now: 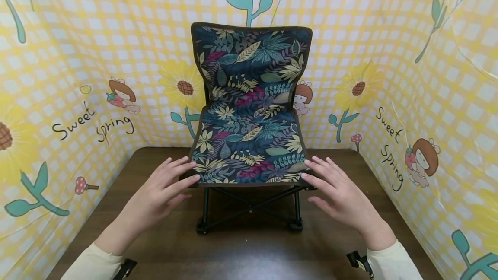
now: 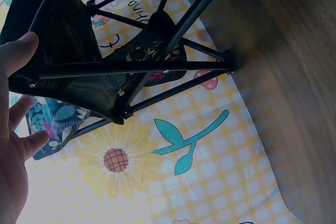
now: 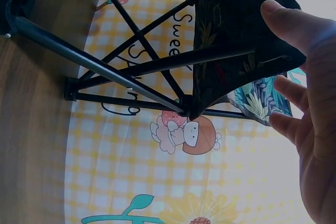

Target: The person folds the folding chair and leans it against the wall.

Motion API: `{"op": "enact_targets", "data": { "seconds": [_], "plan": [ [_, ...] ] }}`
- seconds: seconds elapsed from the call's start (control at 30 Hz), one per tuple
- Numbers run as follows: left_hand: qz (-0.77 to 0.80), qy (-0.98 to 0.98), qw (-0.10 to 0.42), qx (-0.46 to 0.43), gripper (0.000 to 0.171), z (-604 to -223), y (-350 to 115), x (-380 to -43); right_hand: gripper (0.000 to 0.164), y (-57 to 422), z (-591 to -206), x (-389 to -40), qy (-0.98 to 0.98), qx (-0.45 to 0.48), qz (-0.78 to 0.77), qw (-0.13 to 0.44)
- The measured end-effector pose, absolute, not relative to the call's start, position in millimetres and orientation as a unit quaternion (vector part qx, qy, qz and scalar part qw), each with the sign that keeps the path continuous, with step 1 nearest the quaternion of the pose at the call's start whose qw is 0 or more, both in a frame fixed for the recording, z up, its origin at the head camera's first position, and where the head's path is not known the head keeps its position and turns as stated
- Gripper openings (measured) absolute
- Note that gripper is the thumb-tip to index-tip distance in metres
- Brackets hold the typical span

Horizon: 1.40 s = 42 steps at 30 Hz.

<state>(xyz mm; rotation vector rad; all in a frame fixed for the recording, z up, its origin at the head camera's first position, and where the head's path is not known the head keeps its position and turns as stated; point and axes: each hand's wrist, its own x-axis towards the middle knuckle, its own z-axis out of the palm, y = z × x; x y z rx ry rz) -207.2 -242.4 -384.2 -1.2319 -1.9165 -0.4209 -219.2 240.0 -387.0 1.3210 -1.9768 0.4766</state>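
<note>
A folding chair [image 1: 250, 141] with dark leaf-patterned fabric and a black metal frame stands unfolded, facing me. My left hand [image 1: 161, 189] is at the seat's front left corner, its fingers extended along the edge. At the front right corner, my right hand [image 1: 338, 193] is held the same way. In the left wrist view, the left thumb [image 2: 23, 51] lies near the underside of the seat and the fingers near its side. The right wrist view has the right thumb [image 3: 286, 22] beside the seat's dark underside. Whether either hand touches the fabric is hard to tell.
The chair stands on a dark brown wooden table [image 1: 249, 254]. A yellow-checked cloth [image 1: 155, 25] with sunflowers and lettering hangs behind it and along both sides. Crossed legs [image 1: 250, 207] brace the chair under the seat. Black straps sit at both of my wrists.
</note>
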Motion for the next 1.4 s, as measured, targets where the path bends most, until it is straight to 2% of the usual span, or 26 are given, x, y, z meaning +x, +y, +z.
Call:
{"op": "enact_targets", "data": {
  "seconds": [0.53,0.8,1.4],
  "plan": [
    [-0.155,-0.767,0.386,-0.489,0.038,-384.4,-236.8,-207.7,0.040,236.5,-391.6,-221.0,-0.762,0.515,0.172,0.354],
    [-0.160,-0.760,0.384,-0.498,0.039,-382.0,-233.4,-210.4,0.034,234.3,-391.9,-222.0,-0.757,0.510,0.162,0.375],
    [-0.149,-0.760,0.393,-0.496,0.041,-384.6,-231.5,-211.0,0.034,229.1,-391.7,-222.8,-0.747,0.510,0.164,0.393]
  ]
}}
